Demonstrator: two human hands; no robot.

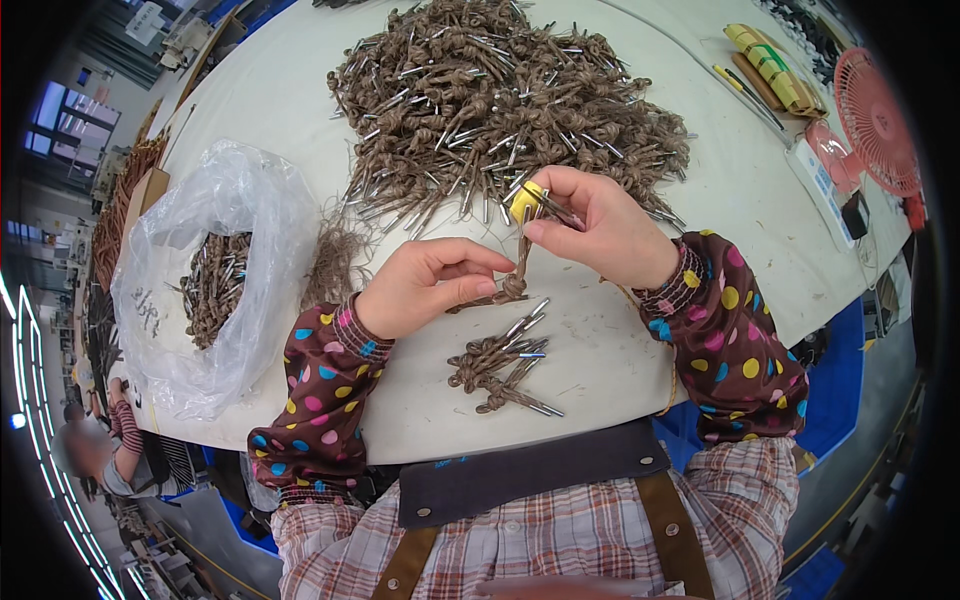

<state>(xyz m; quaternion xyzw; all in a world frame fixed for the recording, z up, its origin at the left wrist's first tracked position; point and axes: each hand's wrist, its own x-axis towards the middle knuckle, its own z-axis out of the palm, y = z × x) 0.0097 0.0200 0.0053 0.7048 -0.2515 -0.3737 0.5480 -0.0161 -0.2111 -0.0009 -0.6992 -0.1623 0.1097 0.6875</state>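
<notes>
My left hand (pixel 435 285) is closed, thumb and fingers pinching a knotted brown cord (pixel 514 286) just above the table. My right hand (pixel 605 225) is closed around a small dark metal tool that looks like thread snips (pixel 562 212). A yellow piece (pixel 525 202) sits at the right fingertips, beside the upper end of the cord; whether it belongs to the tool I cannot tell. Below my hands lies a small group of knotted cords with silver metal tips (pixel 500 362). Beyond them rises a large heap of the same brown cords (pixel 490 110).
A clear plastic bag (pixel 165 335) at the left holds more knotted cords. Loose brown threads (pixel 338 262) lie next to it. At the right are a pink fan (pixel 876 122), a yellow-green bundle (pixel 772 68) and pens (pixel 745 95). Another person (pixel 100 445) is at far left.
</notes>
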